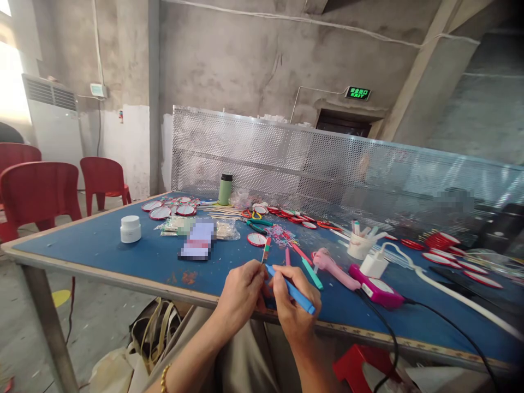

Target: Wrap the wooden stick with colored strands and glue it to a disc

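Observation:
Near the table's front edge, my left hand (243,289) is closed around a thin stick (266,250) with red and green bands at its upper end. Its lower part is hidden by the fingers. My right hand (298,305) grips a blue marker (295,293) like a pen, its front end close to the stick at my left fingers. Whether the tip touches the stick I cannot tell. Just beyond the hands lie a red-rimmed round disc (257,239), a green marker (312,273) and a pink marker (287,256).
On the blue table (155,273) stand a white jar (130,229), a phone (197,240), a green bottle (225,190) and a cup of markers (360,245). Pliers (258,222) lie farther back. At right are a pink hot glue gun (333,268), a magenta box (379,289) and cables.

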`<action>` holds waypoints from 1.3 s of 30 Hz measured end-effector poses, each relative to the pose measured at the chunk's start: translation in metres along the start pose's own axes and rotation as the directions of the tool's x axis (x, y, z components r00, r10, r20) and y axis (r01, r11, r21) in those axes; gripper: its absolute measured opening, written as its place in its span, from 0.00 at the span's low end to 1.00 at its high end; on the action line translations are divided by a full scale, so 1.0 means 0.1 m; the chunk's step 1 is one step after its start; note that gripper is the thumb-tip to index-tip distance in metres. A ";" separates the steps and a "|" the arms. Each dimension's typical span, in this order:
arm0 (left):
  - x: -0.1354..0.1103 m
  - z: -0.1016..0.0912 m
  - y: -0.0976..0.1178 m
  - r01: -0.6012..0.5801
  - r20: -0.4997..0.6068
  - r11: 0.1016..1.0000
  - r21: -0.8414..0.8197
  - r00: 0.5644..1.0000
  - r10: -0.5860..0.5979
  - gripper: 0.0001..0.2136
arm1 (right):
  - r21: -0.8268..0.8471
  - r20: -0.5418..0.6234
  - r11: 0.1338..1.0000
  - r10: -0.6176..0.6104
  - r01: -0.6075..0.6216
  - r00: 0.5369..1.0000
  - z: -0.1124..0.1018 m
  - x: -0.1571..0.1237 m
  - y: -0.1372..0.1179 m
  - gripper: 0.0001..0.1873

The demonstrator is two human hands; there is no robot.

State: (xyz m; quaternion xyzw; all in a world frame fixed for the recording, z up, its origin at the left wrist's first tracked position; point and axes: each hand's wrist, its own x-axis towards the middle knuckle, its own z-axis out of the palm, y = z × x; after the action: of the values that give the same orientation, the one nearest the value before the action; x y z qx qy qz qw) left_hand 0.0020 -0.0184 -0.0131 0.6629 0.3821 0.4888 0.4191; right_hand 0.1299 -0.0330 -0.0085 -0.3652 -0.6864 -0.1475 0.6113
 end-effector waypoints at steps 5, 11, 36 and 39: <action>0.00 0.00 0.00 0.007 -0.001 1.000 0.016 1.000 -0.007 0.11 | 0.016 0.008 1.000 0.001 -0.001 1.000 0.01 0.00 0.01 0.08; 0.01 0.00 -0.01 -0.008 -0.007 1.000 0.022 1.000 0.008 0.11 | 0.000 0.011 1.000 0.005 -0.005 1.000 0.02 -0.01 0.02 0.08; 0.00 -0.01 -0.01 -0.013 0.013 1.000 0.007 1.000 0.013 0.09 | 0.014 -0.038 1.000 0.021 -0.020 0.999 0.01 0.00 -0.01 0.09; 0.00 -0.01 -0.01 -0.010 0.012 1.000 0.007 1.000 0.010 0.09 | 0.010 -0.053 0.999 0.037 -0.037 0.998 0.01 -0.01 0.00 0.09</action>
State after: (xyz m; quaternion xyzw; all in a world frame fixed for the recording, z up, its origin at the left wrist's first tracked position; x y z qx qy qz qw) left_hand 0.0013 -0.0178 -0.0136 0.6690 0.3779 0.4858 0.4166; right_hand 0.1295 -0.0329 -0.0095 -0.3710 -0.6636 -0.1427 0.6338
